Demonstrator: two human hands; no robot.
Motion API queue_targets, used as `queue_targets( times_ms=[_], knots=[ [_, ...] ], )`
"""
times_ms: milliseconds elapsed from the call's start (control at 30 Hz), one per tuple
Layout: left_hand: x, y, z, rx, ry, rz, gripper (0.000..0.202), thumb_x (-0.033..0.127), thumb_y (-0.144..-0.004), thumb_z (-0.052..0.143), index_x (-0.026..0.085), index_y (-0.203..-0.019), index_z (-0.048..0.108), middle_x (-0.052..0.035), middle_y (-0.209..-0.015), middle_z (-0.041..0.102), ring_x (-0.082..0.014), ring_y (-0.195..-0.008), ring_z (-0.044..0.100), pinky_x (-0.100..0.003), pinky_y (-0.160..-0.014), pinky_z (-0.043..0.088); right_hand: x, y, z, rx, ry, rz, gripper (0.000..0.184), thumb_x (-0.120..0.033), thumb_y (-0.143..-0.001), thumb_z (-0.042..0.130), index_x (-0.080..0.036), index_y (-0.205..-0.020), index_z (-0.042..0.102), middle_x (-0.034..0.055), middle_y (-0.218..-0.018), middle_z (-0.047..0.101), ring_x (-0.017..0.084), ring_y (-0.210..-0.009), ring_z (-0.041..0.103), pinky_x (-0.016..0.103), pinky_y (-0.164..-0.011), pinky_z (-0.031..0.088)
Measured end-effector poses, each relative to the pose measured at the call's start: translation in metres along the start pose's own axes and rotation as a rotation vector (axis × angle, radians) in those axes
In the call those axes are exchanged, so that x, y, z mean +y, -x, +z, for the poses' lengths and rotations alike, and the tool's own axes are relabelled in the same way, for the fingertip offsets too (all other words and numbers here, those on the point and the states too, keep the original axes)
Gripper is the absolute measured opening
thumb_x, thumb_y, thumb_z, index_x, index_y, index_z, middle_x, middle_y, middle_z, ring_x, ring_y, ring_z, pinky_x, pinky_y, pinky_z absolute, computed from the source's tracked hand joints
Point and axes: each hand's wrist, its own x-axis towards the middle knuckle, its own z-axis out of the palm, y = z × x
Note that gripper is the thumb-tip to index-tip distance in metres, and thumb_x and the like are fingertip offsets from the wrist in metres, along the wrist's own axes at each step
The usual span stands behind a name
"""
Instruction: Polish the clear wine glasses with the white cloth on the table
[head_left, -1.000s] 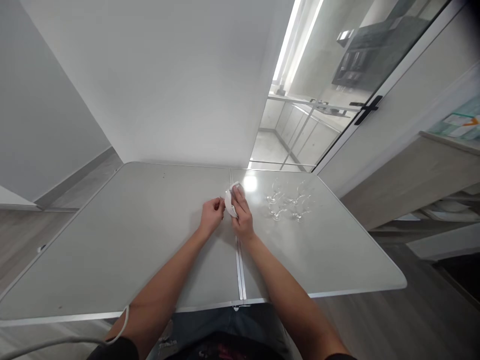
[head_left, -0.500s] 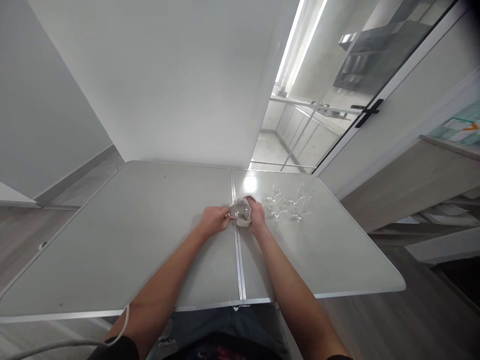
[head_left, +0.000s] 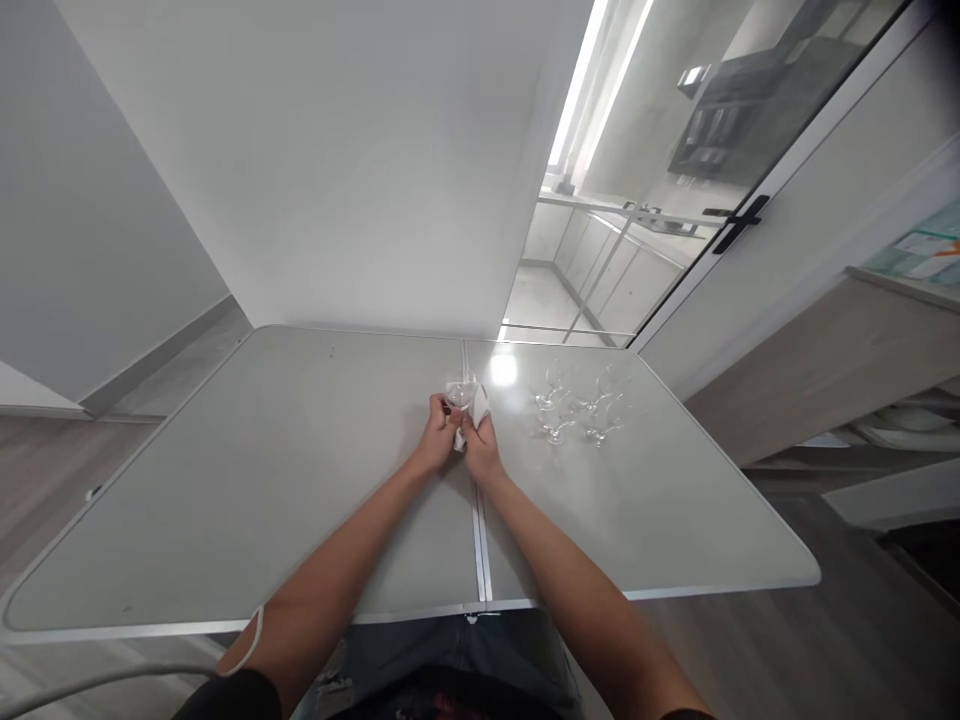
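Observation:
Just left of the table's centre seam, my left hand is closed around the lower part of a clear stemmed glass. The bowl of this glass points away from me above my fingers. My right hand grips a white cloth and presses it against the glass, with its thumb close to my left thumb. Part of the cloth hangs below the fingers. The stem and foot are mostly hidden by my hands. To the right, several clear stemmed glasses stand grouped on the table.
The light grey folding table has a metal seam down its middle and a metal rim. A white wall rises behind it. At the right are a glass door with a black handle and a wooden shelf.
Both hands have moved slightly left and closer together. The glass has turned from lying sideways to pointing away from me, and the cloth has shifted from around its bowl to its right side.

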Motion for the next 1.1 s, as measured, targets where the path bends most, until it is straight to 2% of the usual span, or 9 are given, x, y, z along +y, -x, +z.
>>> queue_targets(
  times_ms=[100,200,267,333,533,800,933,1033,1100],
  knots=[
    [0.003,-0.001,-0.004,0.038,0.085,-0.011,0.062,0.071,-0.093,0.045,0.025,-0.135,0.043,-0.0103,-0.138,0.050,-0.0230,-0.130,0.049,-0.037,-0.113,0.036,-0.001,0.004,0.003,-0.195,0.123,-0.047,0.046,-0.053,-0.091,0.065,-0.023,-0.126,0.065,0.0064,-0.125,0.069,0.023,-0.130,0.056,0.039,-0.119,0.036],
    [-0.001,-0.005,-0.008,0.052,0.218,-0.074,0.070,0.074,-0.094,0.037,0.032,-0.149,0.033,-0.0080,-0.149,0.044,-0.0222,-0.138,0.044,-0.036,-0.118,0.033,-0.005,0.004,0.000,-0.282,0.079,0.034,0.055,-0.064,-0.097,0.046,-0.022,-0.126,0.066,0.0078,-0.123,0.070,0.024,-0.127,0.058,0.041,-0.116,0.039],
    [-0.004,-0.007,-0.007,0.058,0.290,-0.116,0.073,0.077,-0.094,0.030,0.034,-0.153,0.028,-0.0077,-0.147,0.047,-0.0218,-0.135,0.048,-0.039,-0.117,0.036,-0.007,0.003,-0.003,-0.264,0.088,0.057,0.057,-0.065,-0.097,0.042,-0.021,-0.123,0.067,0.0085,-0.120,0.071,0.025,-0.122,0.061,0.041,-0.112,0.043],
    [-0.006,-0.007,-0.006,0.058,0.283,-0.106,0.074,0.076,-0.094,0.031,0.033,-0.154,0.029,-0.0084,-0.147,0.048,-0.0221,-0.132,0.051,-0.039,-0.116,0.037,-0.007,0.002,-0.003,-0.238,0.157,0.017,0.048,-0.058,-0.094,0.055,-0.021,-0.123,0.066,0.0080,-0.121,0.070,0.024,-0.118,0.061,0.039,-0.111,0.043],
    [-0.002,-0.003,-0.005,-0.005,0.193,-0.015,0.062,0.062,-0.091,0.058,0.026,-0.141,0.049,-0.0114,-0.147,0.048,-0.0251,-0.140,0.044,-0.040,-0.119,0.031,-0.006,0.004,-0.001,-0.109,0.225,-0.018,0.040,-0.038,-0.089,0.068,-0.023,-0.124,0.058,0.0036,-0.106,0.070,0.018,-0.095,0.064,0.029,-0.089,0.052],
    [0.011,-0.007,-0.010,0.067,0.413,-0.177,0.048,0.053,-0.082,0.073,0.020,-0.114,0.060,-0.0081,-0.109,0.071,-0.0199,-0.096,0.068,-0.034,-0.088,0.052,-0.012,-0.001,0.000,-0.186,0.063,0.262,0.038,-0.048,-0.080,0.077,-0.016,-0.098,0.068,-0.0005,-0.078,0.068,0.013,-0.066,0.057,0.023,-0.063,0.047],
    [0.017,-0.004,-0.008,0.073,0.478,-0.209,0.044,0.052,-0.082,0.074,0.019,-0.108,0.061,-0.0071,-0.109,0.072,-0.0179,-0.091,0.068,-0.032,-0.084,0.053,-0.023,0.002,0.001,-0.181,-0.101,0.403,0.043,-0.058,-0.079,0.077,-0.019,-0.095,0.067,-0.0002,-0.077,0.069,0.014,-0.065,0.061,0.024,-0.061,0.048],
    [0.022,-0.001,-0.008,0.046,0.519,-0.185,0.049,0.057,-0.085,0.068,0.018,-0.114,0.062,-0.0101,-0.111,0.072,-0.0198,-0.092,0.069,-0.034,-0.085,0.053,-0.033,0.005,-0.001,-0.292,-0.258,0.544,0.048,-0.063,-0.082,0.071,-0.019,-0.101,0.067,0.0024,-0.081,0.071,0.018,-0.071,0.066,0.028,-0.064,0.051],
    [0.025,-0.001,-0.009,0.036,0.480,-0.146,0.051,0.060,-0.088,0.063,0.018,-0.117,0.061,-0.0112,-0.112,0.071,-0.0203,-0.092,0.068,-0.034,-0.083,0.053,-0.035,0.006,-0.003,-0.371,-0.262,0.547,0.044,-0.057,-0.081,0.073,-0.019,-0.103,0.067,0.0029,-0.082,0.071,0.019,-0.072,0.066,0.029,-0.066,0.052]
  ],
)
